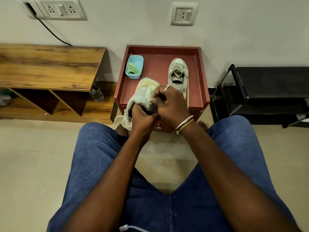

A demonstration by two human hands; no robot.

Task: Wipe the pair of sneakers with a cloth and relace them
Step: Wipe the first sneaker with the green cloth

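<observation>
While wiping sneaker (pixel 142 96): right hand (pixel 172 108) fingers (pixel 161 96) curled, pinching cloth (pixel 151 92); left hand (pixel 142 118) gripping it. Might snag lace (pixel 117 118) dangling at seven o'clock.

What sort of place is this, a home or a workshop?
Most likely a room in a home: a wooden shelf unit and a black rack stand against a wall with power sockets, and a sneaker rests on a small red side table.

I am at home: tile floor (pixel 33 164), wall plugs (pixel 183 14), a wood shelf (pixel 46 64) and a black rack (pixel 267 91).
</observation>
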